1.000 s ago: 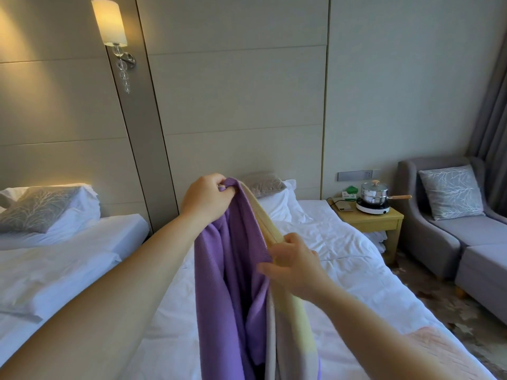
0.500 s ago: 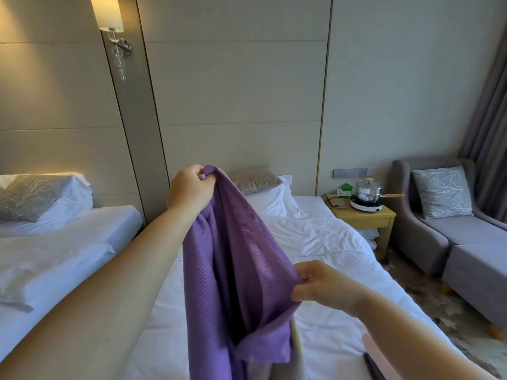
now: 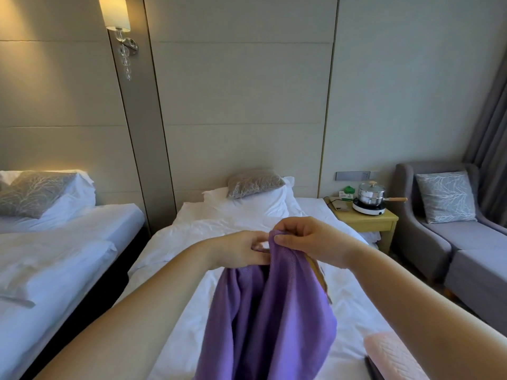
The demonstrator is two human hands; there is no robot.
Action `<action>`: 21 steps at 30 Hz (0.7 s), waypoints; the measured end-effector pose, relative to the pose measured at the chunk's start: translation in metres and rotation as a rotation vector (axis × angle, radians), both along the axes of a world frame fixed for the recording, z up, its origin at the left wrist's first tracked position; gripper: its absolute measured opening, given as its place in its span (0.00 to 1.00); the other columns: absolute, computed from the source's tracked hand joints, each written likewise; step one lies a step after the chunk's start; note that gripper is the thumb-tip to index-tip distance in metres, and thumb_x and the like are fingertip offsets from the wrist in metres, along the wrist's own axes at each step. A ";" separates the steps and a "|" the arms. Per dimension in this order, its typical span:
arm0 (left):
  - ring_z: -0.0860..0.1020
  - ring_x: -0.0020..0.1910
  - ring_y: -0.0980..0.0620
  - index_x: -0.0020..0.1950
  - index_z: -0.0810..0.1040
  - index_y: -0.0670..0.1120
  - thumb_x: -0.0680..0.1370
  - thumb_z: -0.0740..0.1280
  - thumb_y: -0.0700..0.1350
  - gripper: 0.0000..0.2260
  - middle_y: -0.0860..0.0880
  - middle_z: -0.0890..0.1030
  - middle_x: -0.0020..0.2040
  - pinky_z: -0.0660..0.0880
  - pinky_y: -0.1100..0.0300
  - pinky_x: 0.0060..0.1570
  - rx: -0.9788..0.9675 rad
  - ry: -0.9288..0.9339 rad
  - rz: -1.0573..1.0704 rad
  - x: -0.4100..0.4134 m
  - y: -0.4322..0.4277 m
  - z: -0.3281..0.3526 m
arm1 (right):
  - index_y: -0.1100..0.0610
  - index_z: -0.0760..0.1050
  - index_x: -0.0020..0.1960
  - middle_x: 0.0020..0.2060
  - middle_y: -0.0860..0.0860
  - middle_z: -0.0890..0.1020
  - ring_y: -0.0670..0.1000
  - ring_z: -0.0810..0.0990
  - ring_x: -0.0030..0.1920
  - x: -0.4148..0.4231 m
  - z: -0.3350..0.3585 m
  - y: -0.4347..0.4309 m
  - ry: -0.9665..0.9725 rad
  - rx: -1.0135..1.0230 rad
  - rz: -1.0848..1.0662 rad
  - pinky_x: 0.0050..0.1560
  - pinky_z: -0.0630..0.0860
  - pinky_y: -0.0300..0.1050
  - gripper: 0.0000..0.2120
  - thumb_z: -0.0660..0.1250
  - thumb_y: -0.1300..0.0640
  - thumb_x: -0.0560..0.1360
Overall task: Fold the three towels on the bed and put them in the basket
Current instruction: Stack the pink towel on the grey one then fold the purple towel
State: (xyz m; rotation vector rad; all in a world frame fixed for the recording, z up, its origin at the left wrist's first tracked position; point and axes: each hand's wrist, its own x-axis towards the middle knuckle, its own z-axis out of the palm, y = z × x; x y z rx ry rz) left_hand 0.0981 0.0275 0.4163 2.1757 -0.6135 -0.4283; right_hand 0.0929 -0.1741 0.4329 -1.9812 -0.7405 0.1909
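A purple towel [image 3: 277, 311] with a yellow stripe along its right edge hangs in front of me over the white bed [image 3: 214, 226]. My right hand [image 3: 304, 239] pinches its top corner. My left hand [image 3: 241, 249] is right beside it, its fingertips at the same top edge, holding the cloth. Both hands meet above the middle of the bed. A pink towel [image 3: 389, 355] lies at the bottom right, partly hidden by my right arm. No basket is in view.
A second bed [image 3: 55, 242] stands to the left across a narrow gap. To the right are a yellow nightstand [image 3: 367, 218] carrying a pot [image 3: 370, 194] on a small cooker, and a grey armchair [image 3: 444, 237]. Pillows [image 3: 255, 196] lie at the headboard.
My left hand came down and my right hand rose, so the two now meet at the towel's top edge. The view tilted down.
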 end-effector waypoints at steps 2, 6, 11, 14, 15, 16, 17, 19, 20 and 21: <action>0.79 0.56 0.61 0.60 0.78 0.57 0.77 0.67 0.48 0.12 0.58 0.82 0.55 0.71 0.57 0.65 0.005 -0.011 0.018 -0.003 -0.006 -0.004 | 0.49 0.80 0.47 0.43 0.46 0.84 0.43 0.80 0.46 0.000 0.000 -0.004 -0.020 -0.027 0.004 0.54 0.76 0.41 0.06 0.65 0.55 0.78; 0.79 0.57 0.54 0.64 0.72 0.62 0.78 0.66 0.47 0.16 0.48 0.82 0.55 0.73 0.59 0.63 -0.163 0.084 -0.022 -0.003 -0.014 -0.012 | 0.50 0.80 0.47 0.42 0.46 0.82 0.43 0.79 0.45 -0.003 -0.011 -0.017 0.024 0.011 -0.012 0.52 0.75 0.41 0.06 0.65 0.56 0.78; 0.80 0.54 0.61 0.53 0.81 0.57 0.79 0.64 0.44 0.10 0.56 0.84 0.52 0.74 0.70 0.51 -0.236 0.011 0.034 -0.003 -0.029 -0.014 | 0.49 0.81 0.48 0.44 0.46 0.83 0.43 0.80 0.46 -0.002 -0.017 -0.029 0.015 0.016 -0.084 0.51 0.76 0.40 0.06 0.65 0.56 0.77; 0.80 0.47 0.57 0.49 0.83 0.51 0.78 0.65 0.39 0.09 0.52 0.83 0.45 0.75 0.64 0.52 -0.279 -0.093 0.150 0.001 -0.035 -0.012 | 0.52 0.80 0.46 0.39 0.47 0.81 0.44 0.78 0.41 -0.002 -0.019 -0.038 0.025 0.002 -0.120 0.46 0.74 0.41 0.03 0.67 0.55 0.76; 0.77 0.44 0.55 0.48 0.83 0.48 0.78 0.65 0.38 0.08 0.49 0.81 0.41 0.74 0.60 0.51 -0.275 -0.140 0.202 0.004 -0.036 -0.009 | 0.55 0.79 0.46 0.38 0.49 0.78 0.46 0.76 0.40 -0.003 -0.020 -0.040 0.027 -0.015 -0.121 0.44 0.72 0.42 0.04 0.69 0.54 0.75; 0.75 0.41 0.54 0.47 0.83 0.47 0.77 0.65 0.38 0.08 0.48 0.78 0.38 0.72 0.59 0.49 -0.272 -0.188 0.248 0.007 -0.036 -0.005 | 0.57 0.77 0.47 0.38 0.51 0.76 0.47 0.74 0.39 -0.003 -0.022 -0.043 0.030 -0.031 -0.123 0.43 0.71 0.44 0.07 0.70 0.54 0.74; 0.72 0.38 0.56 0.45 0.83 0.47 0.77 0.65 0.38 0.08 0.50 0.76 0.34 0.71 0.60 0.45 -0.272 -0.231 0.287 0.009 -0.035 -0.001 | 0.58 0.77 0.47 0.38 0.52 0.75 0.48 0.74 0.39 -0.004 -0.024 -0.045 0.028 -0.051 -0.129 0.42 0.70 0.44 0.08 0.71 0.54 0.73; 0.68 0.30 0.61 0.41 0.82 0.51 0.76 0.65 0.39 0.10 0.59 0.70 0.26 0.66 0.68 0.37 -0.253 -0.312 0.361 0.013 -0.031 0.007 | 0.55 0.77 0.46 0.38 0.49 0.76 0.45 0.75 0.39 -0.006 -0.026 -0.051 0.003 -0.081 -0.155 0.43 0.72 0.41 0.07 0.72 0.54 0.72; 0.68 0.28 0.63 0.40 0.82 0.52 0.76 0.65 0.39 0.10 0.60 0.69 0.24 0.65 0.71 0.34 -0.238 -0.346 0.391 0.014 -0.027 0.012 | 0.53 0.77 0.45 0.38 0.47 0.78 0.43 0.76 0.39 -0.006 -0.026 -0.054 -0.001 -0.082 -0.166 0.43 0.73 0.39 0.06 0.73 0.54 0.71; 0.69 0.28 0.63 0.41 0.82 0.53 0.77 0.65 0.40 0.10 0.60 0.71 0.24 0.65 0.73 0.34 -0.230 -0.369 0.415 0.015 -0.024 0.015 | 0.52 0.76 0.43 0.37 0.45 0.78 0.42 0.75 0.38 -0.007 -0.026 -0.057 -0.003 -0.088 -0.171 0.41 0.73 0.36 0.06 0.73 0.54 0.71</action>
